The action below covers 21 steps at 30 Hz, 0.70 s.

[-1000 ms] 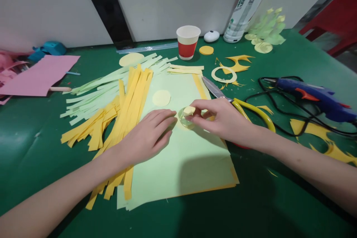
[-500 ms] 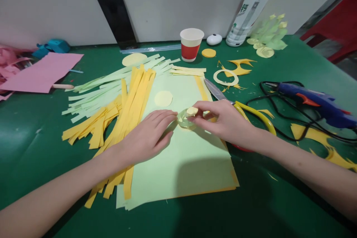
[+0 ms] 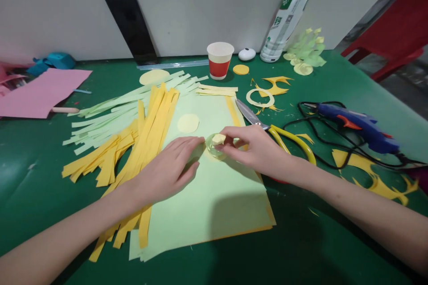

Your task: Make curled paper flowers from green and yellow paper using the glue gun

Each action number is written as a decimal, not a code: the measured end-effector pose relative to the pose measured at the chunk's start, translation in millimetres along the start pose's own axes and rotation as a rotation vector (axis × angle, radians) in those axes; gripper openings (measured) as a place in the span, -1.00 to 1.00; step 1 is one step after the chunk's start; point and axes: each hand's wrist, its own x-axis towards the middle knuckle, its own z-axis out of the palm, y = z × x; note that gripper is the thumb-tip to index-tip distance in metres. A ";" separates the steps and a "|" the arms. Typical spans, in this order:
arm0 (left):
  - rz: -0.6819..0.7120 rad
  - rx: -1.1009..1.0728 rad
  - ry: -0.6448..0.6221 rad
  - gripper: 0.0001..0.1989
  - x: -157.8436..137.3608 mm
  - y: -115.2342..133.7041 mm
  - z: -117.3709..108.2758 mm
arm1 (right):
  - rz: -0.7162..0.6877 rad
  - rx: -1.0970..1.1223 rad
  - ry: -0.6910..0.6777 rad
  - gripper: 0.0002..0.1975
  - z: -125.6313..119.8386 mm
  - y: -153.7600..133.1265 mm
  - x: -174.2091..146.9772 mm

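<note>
My right hand [image 3: 249, 147] pinches a pale yellow folded paper bud [image 3: 219, 139] between thumb and fingertips. Just under the bud, a light green curled paper strip [image 3: 210, 146] stands on a pale yellow paper disc [image 3: 216, 157], partly hidden by my fingers. My left hand [image 3: 174, 160] has its fingers stretched out, palm down, with the fingertips at the left side of the green strip; whether they touch it I cannot tell. Both hands are over a stack of light green paper sheets [image 3: 200, 205]. Another pale disc [image 3: 188, 123] lies on the stack above my left hand.
Yellow paper strips [image 3: 155, 129] lie left, beside green strips [image 3: 100, 124]. Scissors [image 3: 250, 115] rest partly under my right forearm. A glue gun [image 3: 354, 124] with its cable lies right. A paper cup [image 3: 220, 69], bottle [image 3: 284, 22] and paper plant [image 3: 307, 51] stand at the back.
The whole view has shifted, so things appear a little farther left and lower. My right hand keeps its pinch on the bud; the green strip beneath shows more as a ring.
</note>
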 end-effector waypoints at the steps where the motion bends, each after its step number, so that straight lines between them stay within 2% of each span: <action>1: 0.000 0.001 0.000 -0.63 0.1 0.1 0.1 | -0.003 0.001 0.002 -0.81 -0.1 0.2 0.1; 6: -0.011 0.032 0.031 -0.61 -0.3 0.5 2.3 | -0.030 0.000 0.006 -0.80 -0.1 3.0 1.1; 9: 0.001 0.106 0.119 -0.66 -2.0 -1.8 1.7 | -0.043 0.003 0.012 -0.80 0.6 4.9 1.6; 12: 0.113 0.188 0.276 -0.82 -4.8 -0.8 -8.3 | -0.050 -0.001 0.013 -0.83 1.2 6.0 1.7; 15: 0.303 0.270 0.389 -0.89 -7.2 16.0 -26.0 | -0.050 0.001 0.010 -0.86 1.7 6.4 1.8; 16: 0.383 0.291 0.373 -0.89 -7.8 25.9 -31.0 | -0.049 0.002 0.010 -0.86 1.8 6.3 2.0; 18: 0.478 0.295 0.247 -0.80 -9.6 49.1 -35.9 | -0.046 0.003 0.012 -0.86 1.7 5.7 2.3; 20: 0.538 0.361 0.163 -0.76 -14.3 71.2 -32.2 | -0.047 0.004 0.012 -0.85 1.3 4.8 2.6; 21: 0.642 0.357 0.160 -0.78 -18.3 79.9 -27.4 | -0.047 0.004 0.011 -0.85 1.1 4.3 2.7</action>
